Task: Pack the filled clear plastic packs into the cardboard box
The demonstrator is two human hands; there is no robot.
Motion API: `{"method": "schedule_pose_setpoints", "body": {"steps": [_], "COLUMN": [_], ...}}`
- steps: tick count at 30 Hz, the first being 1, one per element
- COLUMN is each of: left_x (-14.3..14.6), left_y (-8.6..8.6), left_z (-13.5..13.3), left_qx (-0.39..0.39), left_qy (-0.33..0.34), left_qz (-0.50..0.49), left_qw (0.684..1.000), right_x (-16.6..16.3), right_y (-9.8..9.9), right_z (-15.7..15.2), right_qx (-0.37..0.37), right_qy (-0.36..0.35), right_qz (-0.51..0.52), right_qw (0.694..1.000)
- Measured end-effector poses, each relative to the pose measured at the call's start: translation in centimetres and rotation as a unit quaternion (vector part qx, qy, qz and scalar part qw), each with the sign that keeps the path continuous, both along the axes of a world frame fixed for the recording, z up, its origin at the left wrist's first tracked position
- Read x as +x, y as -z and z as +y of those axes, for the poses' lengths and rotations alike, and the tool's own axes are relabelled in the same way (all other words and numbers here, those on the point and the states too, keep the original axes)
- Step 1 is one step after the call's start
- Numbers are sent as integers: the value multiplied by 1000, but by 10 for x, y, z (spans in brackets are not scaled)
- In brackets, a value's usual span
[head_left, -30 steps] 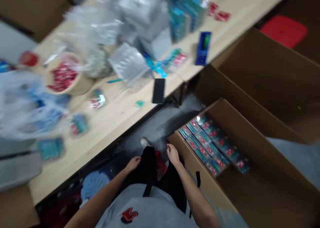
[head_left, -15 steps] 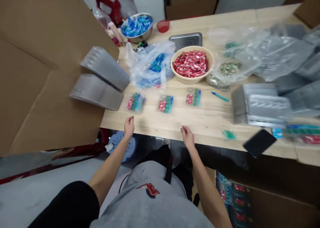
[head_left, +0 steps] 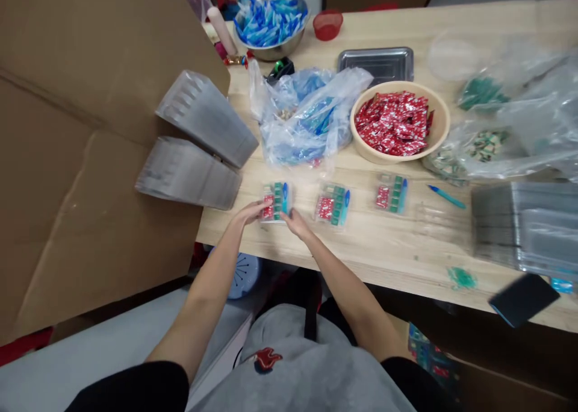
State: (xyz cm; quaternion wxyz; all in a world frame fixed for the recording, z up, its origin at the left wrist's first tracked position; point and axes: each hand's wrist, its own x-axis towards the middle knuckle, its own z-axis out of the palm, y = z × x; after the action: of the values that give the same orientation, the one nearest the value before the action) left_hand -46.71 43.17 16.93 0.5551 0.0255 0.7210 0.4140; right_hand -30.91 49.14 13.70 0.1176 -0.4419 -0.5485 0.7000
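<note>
Three small clear blister packs with red, green and blue contents lie in a row near the front of the wooden table (head_left: pixel 388 249). My left hand (head_left: pixel 249 212) and my right hand (head_left: pixel 295 222) both touch the leftmost pack (head_left: pixel 276 200), fingers curled at its near edge. The middle pack (head_left: pixel 333 204) and the right pack (head_left: pixel 391 193) lie untouched. A beige bowl (head_left: pixel 363 150) of red sachets stands behind them.
Two stacks of clear trays (head_left: pixel 198 141) lean at the left by a big cardboard sheet (head_left: pixel 67 129). Behind are a plastic bag of blue items (head_left: pixel 307 117), a steel bowl (head_left: pixel 271 23), a metal tray (head_left: pixel 379 62). At right lie more clear packaging (head_left: pixel 524 225), a blue pen (head_left: pixel 446 196), a black phone (head_left: pixel 524 297).
My view turned from the floor carton to the table. Both hands rose from my lap, hovered at the table edge, then reached forward onto the leftmost pack.
</note>
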Motion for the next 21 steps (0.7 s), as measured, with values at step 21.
{"method": "schedule_pose_setpoints", "body": {"steps": [21], "left_x": [116], "left_y": [-40], "left_z": [-38], "left_qx": [144], "left_qy": [-42], "left_qz": [-245], "left_qw": [958], "right_x": [176], "right_y": [-142], "right_z": [-85], "right_qx": [391], "right_qy": [142], "right_qz": [49], "right_qw": [908]}}
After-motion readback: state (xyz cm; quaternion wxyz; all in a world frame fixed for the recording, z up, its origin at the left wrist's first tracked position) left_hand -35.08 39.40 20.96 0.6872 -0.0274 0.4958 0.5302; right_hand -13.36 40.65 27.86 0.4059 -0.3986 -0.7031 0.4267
